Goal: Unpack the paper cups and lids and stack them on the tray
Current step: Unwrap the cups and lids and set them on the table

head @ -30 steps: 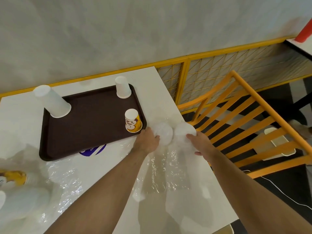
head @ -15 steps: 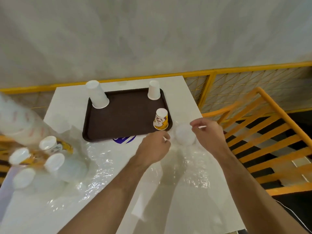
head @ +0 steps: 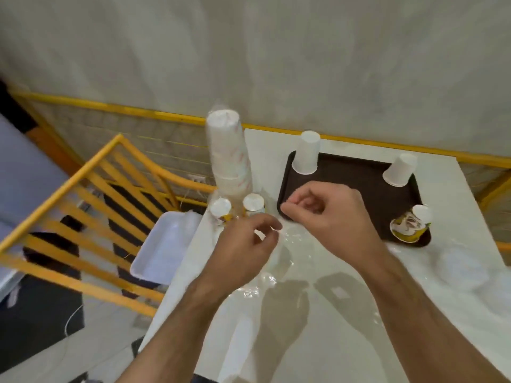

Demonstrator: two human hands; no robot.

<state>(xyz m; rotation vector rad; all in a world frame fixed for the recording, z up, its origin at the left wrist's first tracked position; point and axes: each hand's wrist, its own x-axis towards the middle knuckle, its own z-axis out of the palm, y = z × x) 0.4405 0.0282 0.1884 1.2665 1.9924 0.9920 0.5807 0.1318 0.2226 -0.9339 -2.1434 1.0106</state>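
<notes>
A brown tray (head: 356,194) lies on the white table (head: 345,322). On it stand two upturned white cups (head: 305,156) (head: 400,170) and a tilted yellow printed cup (head: 411,224). A tall stack of cups in plastic (head: 229,156) stands at the table's left edge, with two small printed cups (head: 221,212) (head: 253,203) in front of it. Bagged lids (head: 461,269) lie blurred at the right. My left hand (head: 243,252) pinches the clear plastic wrap (head: 293,244) near the small cups. My right hand (head: 334,217) hovers over the tray's front left corner, thumb and forefinger together; any film between them is not visible.
An orange slatted chair (head: 91,205) with a white seat pad (head: 166,244) stands just left of the table. A yellow railing (head: 359,140) runs along the grey wall behind. Clear plastic covers much of the near table.
The view has swung left. Both hands left the bagged lids, which now lie at the right, and moved toward the wrapped cup stack and small cups.
</notes>
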